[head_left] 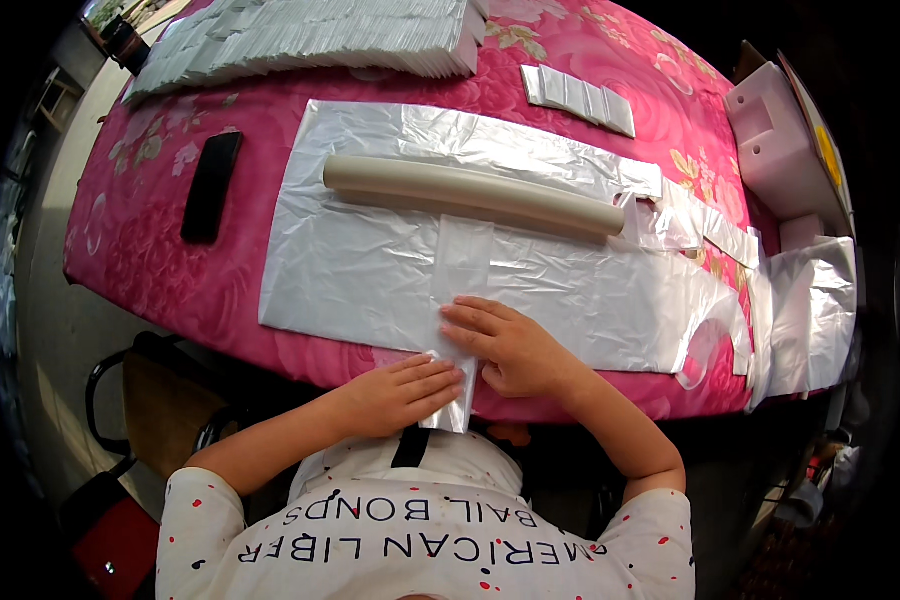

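Observation:
A narrow, translucent plastic bag (463, 252) runs lengthwise from the middle of a flat stack of white plastic bags (350, 275) to the table's near edge, its near end close to my body. My left hand (398, 394) lies flat across that near end, fingers together and stretched out to the right. Just beyond it, my right hand (502, 345) rests flat on the strip and the stack, fingers pointing left. Neither hand grips anything. A beige tube (470, 192) lies across the stack, over the strip's far end. Cut-out handles show at the stack's right end.
A black phone (212, 188) lies left on the pink floral tablecloth (160, 235). Many folded white packets (310, 45) fill the far left; a short row of folded packets (578, 100) sits far right. A white foam box (785, 135) and bunched plastic (810, 310) stand right.

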Demonstrator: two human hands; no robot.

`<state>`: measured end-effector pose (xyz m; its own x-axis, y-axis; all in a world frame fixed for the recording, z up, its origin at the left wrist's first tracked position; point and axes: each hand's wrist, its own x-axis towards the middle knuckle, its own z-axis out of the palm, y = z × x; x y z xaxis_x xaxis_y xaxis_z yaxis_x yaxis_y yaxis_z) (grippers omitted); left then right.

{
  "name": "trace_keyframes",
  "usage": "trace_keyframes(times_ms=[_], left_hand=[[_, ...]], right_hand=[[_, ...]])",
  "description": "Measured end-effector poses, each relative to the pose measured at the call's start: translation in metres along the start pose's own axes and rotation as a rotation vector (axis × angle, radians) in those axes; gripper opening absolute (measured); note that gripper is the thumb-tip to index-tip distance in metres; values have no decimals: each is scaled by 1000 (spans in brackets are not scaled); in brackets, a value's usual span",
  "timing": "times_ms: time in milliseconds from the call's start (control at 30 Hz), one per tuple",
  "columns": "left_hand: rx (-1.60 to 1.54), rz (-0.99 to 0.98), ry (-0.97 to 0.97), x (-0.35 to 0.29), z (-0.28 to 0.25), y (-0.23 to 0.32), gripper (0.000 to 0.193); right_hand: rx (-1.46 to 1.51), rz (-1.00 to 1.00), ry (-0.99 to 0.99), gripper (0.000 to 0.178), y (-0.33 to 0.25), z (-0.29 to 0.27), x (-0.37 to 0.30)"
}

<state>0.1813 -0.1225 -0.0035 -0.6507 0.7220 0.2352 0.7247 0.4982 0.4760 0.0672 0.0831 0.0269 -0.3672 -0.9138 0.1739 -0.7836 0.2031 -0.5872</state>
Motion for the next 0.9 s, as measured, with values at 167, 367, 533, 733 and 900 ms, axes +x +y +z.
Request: trace_keyframes(times_ms=[167, 367, 533, 733, 900], left_hand=[[36, -65, 109, 13, -17, -7, 52], [56, -184, 158, 27, -27, -21, 67], [-228, -363, 372, 33, -18, -30, 58], [-374, -637, 542, 50, -27, -30, 51], [136, -440, 221, 54, -8, -22, 67]], right_hand=[[-107, 88, 133, 47, -4, 16, -11], [-151, 131, 229, 36, -3, 13, -12], [60, 347, 309, 20, 4, 8, 0], [469, 847, 181, 22, 17, -10, 25], [634, 999, 68, 26, 22, -23, 36]])
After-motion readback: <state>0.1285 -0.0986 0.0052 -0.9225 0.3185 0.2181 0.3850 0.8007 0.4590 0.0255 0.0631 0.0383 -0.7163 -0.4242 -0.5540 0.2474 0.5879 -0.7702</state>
